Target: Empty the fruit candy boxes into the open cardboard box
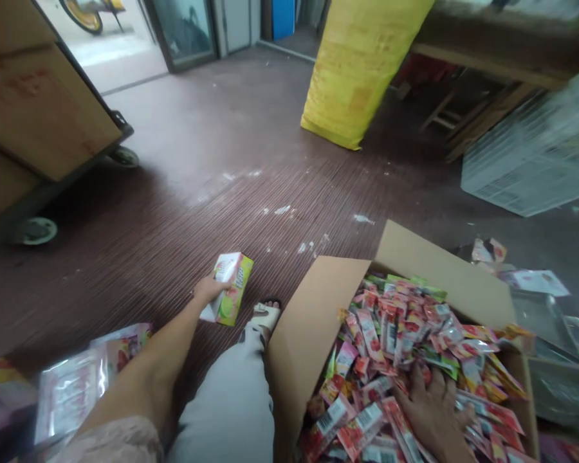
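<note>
My left hand (207, 290) is closed around a small printed box (232, 289), white on one face and green and pink on another, held out above the floor to the left of my foot. To the right stands an open cardboard carton (299, 321) full of small wrapped snack packets (367, 334), mostly red and pink with some green and orange. My right hand (431, 405) lies on the packets inside it, palm down with fingers spread; the fingertips are partly sunk among the wrappers.
A trolley (120, 138) loaded with brown cartons (53, 109) stands at the left. A tall yellow sack (357, 71) rises at the back, near a table (487, 58) and white crates (531, 154). Printed packaging (72, 392) lies at the lower left, and trays (545, 321) sit right of the carton.
</note>
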Motion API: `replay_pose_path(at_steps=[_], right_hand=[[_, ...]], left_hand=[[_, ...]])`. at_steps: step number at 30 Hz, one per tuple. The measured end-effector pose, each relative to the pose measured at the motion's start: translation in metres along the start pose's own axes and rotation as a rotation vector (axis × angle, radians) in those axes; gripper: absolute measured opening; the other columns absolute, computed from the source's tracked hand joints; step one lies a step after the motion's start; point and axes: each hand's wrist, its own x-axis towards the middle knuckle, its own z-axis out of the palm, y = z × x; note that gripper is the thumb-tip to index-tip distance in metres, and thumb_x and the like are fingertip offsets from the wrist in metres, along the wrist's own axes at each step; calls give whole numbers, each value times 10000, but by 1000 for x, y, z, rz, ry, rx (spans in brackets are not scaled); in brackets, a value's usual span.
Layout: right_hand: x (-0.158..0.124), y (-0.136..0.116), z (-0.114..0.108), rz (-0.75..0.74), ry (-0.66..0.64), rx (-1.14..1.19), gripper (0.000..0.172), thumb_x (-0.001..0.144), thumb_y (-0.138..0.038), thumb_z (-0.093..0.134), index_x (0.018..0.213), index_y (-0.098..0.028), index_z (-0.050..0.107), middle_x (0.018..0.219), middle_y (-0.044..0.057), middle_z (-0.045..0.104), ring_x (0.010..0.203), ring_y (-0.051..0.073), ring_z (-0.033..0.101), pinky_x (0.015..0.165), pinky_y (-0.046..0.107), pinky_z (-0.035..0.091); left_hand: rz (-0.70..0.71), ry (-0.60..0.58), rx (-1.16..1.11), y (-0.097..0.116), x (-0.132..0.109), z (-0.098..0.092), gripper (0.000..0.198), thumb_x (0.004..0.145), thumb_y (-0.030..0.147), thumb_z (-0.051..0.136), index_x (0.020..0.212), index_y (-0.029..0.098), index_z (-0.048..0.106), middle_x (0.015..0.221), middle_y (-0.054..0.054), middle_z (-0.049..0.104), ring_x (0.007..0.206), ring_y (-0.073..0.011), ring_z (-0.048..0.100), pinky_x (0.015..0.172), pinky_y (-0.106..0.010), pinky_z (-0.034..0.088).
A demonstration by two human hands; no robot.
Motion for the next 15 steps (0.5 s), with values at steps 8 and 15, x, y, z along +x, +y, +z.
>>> replay_pose_path(at_steps=[8,15], right_hand=[[0,-33,-42,61,-204,121,887,828,-714,343,1507,-144,330,1577,227,232,1464,438,110,1095,698,72],[-34,2,-111,-255,-137,1054,628,877,-675,368,1256,-245,623,1381,123,561,1386,331,350,1123,599,227]], left_hand=[[444,-158,-506,134,-126,-74,651,773,431,472,1332,106,545,1030,-116,734,927,-270,701,790,-370,562],[538,-719,-811,214,-287,-22,823,791,650,246,1304,103,585,957,-139,738,998,-354,675,851,-526,536]])
